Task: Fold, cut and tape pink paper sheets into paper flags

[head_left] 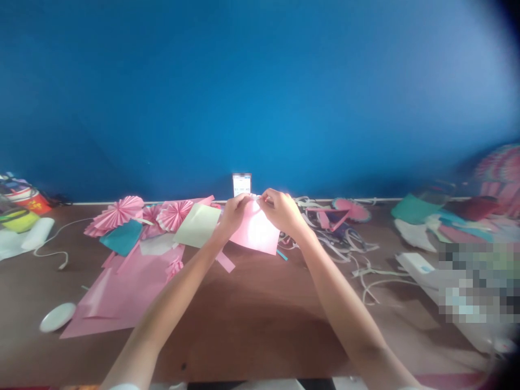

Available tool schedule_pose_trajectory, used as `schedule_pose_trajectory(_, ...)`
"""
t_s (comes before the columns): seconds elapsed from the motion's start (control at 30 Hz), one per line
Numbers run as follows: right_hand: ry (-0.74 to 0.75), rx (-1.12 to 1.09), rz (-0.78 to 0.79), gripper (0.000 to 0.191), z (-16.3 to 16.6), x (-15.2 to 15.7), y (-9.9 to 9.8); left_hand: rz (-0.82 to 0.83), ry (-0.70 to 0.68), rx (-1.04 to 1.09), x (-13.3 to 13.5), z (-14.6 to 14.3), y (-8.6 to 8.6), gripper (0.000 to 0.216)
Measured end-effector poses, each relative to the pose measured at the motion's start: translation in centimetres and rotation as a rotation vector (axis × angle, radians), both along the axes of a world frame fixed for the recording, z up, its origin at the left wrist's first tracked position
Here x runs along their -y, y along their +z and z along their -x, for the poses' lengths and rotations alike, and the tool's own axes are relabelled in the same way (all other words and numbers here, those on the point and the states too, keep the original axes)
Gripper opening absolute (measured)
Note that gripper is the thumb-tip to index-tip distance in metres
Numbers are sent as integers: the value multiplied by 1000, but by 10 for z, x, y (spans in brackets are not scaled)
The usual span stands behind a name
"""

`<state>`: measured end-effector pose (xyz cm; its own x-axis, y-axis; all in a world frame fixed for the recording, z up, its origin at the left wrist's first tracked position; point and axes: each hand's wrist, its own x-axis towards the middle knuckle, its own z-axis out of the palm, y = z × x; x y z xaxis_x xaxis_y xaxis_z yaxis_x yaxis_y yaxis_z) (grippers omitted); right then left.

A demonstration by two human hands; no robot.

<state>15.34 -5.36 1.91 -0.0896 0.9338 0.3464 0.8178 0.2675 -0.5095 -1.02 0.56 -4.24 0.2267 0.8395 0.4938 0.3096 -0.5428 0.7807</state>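
Note:
A pink sheet of paper [257, 232] hangs tilted between my hands above the brown table, its middle bright with glare. Its upper left edge is pinched in my left hand [234, 213], with thumb and fingers together. My right hand [281, 209] grips the same sheet near the top right, fingers bent close to the left hand's fingertips. Something small and whitish shows between the two sets of fingertips, too blurred to name. Directly behind them a lit phone screen [242, 184] stands upright against the blue wall.
Pink folded paper fans [175, 215], a pale green sheet [197, 225], a teal piece [122, 238] and a large pink sheet [125, 292] lie left. Tangled paper strips [337, 244] and a white box [415, 263] are right. A white round lid-like object [57, 317] sits front left.

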Motion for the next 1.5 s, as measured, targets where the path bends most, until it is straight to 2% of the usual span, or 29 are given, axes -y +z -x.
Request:
schedule_pose_trajectory(0.6,1,15,-10,26,-1,0,-1,2,-16,3,4,-2,0,38)
schedule_pose_trajectory(1.5,-51,70,6,26,3,1,-5,-14,61,-54,14,-8,3,38)
